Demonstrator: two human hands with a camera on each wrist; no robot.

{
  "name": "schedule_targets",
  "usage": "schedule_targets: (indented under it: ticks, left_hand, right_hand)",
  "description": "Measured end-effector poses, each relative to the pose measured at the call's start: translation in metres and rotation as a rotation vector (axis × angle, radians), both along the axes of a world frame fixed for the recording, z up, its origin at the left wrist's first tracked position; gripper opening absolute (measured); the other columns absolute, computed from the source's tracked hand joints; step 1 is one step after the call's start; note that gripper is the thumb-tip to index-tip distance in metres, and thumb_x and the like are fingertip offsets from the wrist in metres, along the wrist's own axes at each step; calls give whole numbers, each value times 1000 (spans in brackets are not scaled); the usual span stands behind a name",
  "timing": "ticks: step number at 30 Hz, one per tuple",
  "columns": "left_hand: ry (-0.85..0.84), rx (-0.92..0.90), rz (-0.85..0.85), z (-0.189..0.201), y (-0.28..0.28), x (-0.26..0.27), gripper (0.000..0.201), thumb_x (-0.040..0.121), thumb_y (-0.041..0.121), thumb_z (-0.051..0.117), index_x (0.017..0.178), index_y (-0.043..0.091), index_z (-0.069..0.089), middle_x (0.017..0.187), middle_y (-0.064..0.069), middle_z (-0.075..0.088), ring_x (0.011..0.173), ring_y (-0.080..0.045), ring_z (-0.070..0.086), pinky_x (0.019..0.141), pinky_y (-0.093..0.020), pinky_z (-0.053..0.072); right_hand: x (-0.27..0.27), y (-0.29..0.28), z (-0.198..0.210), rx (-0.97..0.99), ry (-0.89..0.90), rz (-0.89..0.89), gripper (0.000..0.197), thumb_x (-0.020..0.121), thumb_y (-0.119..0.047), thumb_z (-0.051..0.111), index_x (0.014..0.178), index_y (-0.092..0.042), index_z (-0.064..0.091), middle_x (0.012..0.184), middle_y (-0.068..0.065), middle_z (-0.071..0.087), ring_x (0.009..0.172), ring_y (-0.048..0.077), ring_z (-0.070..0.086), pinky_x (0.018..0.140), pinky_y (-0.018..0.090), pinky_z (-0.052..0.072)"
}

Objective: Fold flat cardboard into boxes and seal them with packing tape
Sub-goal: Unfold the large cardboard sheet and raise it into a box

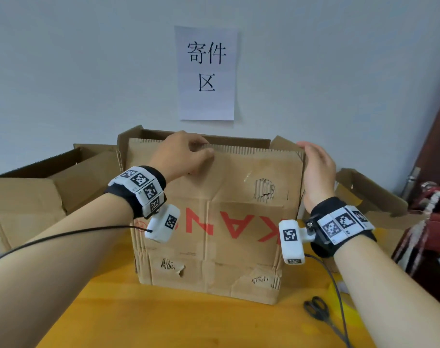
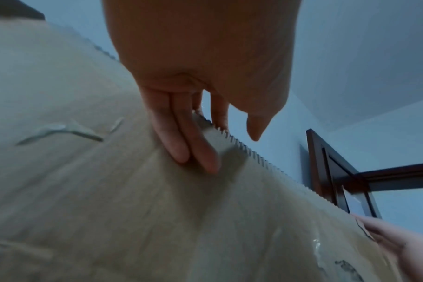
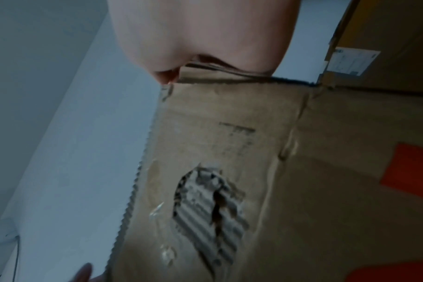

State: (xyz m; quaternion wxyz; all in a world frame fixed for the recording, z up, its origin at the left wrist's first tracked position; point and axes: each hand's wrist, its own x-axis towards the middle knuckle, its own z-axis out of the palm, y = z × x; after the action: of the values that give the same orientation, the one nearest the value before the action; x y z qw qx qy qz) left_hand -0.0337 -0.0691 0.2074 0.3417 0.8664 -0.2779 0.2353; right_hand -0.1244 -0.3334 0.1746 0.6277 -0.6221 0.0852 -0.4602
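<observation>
Cardboard box [image 1: 214, 222], worn and printed with red letters, stands upright on the yellow bench [image 1: 143, 320] with its top flaps raised, directly in front of the person. Left hand [image 1: 181, 154] grips the serrated top edge of the near flap [image 1: 239, 167]: in the left wrist view two fingers [image 2: 181, 141] lie curled down the near face while another digit reaches over the far side, so the flap is pinched between them. Right hand [image 1: 316, 172] stands flat against the right edge of the same flap, fingers straight and together, steadying the corner; in the right wrist view the palm covers the corner, and whether any fingertip hooks over it cannot be told. Judged from this, the step in hand is squaring the erected box and beginning to fold the top flaps. The next move probably calls for folding the short side flaps inward first, then the long flaps over them so their edges meet, and holding that seam flat for taping. No tape roll can be identified. Scissors [image 1: 316, 310] lie on the bench below the right wrist. Other opened cartons [image 1: 38, 187] sit beyond the left fingers.
</observation>
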Motion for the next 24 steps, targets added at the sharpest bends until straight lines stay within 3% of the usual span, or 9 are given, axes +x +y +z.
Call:
schedule_targets:
  ticks: [1, 3, 8, 11, 13, 17, 20, 24]
  left_hand:
    - [17, -48, -17, 2, -1, -3, 26, 91, 49, 62, 101, 28, 74, 95, 6, 71, 64, -12, 71, 71, -37, 61]
    - [47, -119, -27, 5, -3, -8, 32, 92, 54, 60, 91, 25, 73, 86, 3, 73, 54, -13, 71, 66, -34, 60]
    - [26, -139, 44, 5, 6, -2, 55, 96, 61, 50, 77, 10, 63, 71, 1, 67, 53, -14, 71, 57, -30, 46]
    - [36, -172, 74, 2, 24, 13, 67, 99, 60, 44, 82, -3, 59, 71, -13, 62, 62, -23, 71, 61, -34, 43]
    - [54, -210, 74, 2, 34, 22, 67, 100, 58, 41, 86, -5, 58, 74, -15, 59, 70, -30, 68, 62, -34, 43]
    - [75, -219, 67, 6, 48, 37, 67, 100, 60, 35, 75, 2, 57, 71, -12, 55, 71, -32, 55, 70, -40, 43]
    - [135, -235, 56, 8, 53, 42, 53, 101, 54, 42, 84, 10, 66, 80, -6, 61, 88, -37, 63, 87, -49, 53]
    - [165, -133, 5, 16, 41, 21, 41, 101, 49, 46, 96, 19, 74, 83, -8, 68, 79, -30, 68, 82, -46, 60]
  right_hand:
    - [1, -2, 0, -2, 5, 10, 30, 99, -21, 46, 94, -26, 75, 106, -12, 72, 109, 9, 63, 97, 35, 50]
    - [0, -4, 1, -3, 9, 42, 31, 99, -23, 45, 91, -26, 75, 105, -11, 72, 106, 8, 64, 97, 38, 51]
    - [-7, -7, 2, -39, 34, 97, 37, 101, -29, 44, 77, -27, 72, 111, -18, 69, 104, -6, 57, 86, 28, 44]
    - [-11, -7, 2, -86, 55, 153, 43, 104, -33, 41, 77, -21, 71, 119, -16, 69, 99, -1, 63, 77, 26, 50]
    - [-13, -7, -1, -159, 66, 165, 39, 105, -33, 43, 83, -26, 74, 116, -17, 71, 102, 6, 65, 81, 32, 54]
    - [-13, -10, -3, -231, 70, 156, 25, 103, -27, 51, 103, -38, 73, 111, -27, 69, 110, 1, 60, 94, 32, 53]
    - [-7, -15, -2, -243, 109, 157, 28, 99, -25, 58, 120, -40, 67, 125, -26, 62, 117, -5, 52, 103, 26, 42]
    - [5, -19, -4, -169, 195, 175, 48, 96, -33, 63, 142, -37, 51, 145, -13, 49, 131, 9, 44, 106, 32, 35]
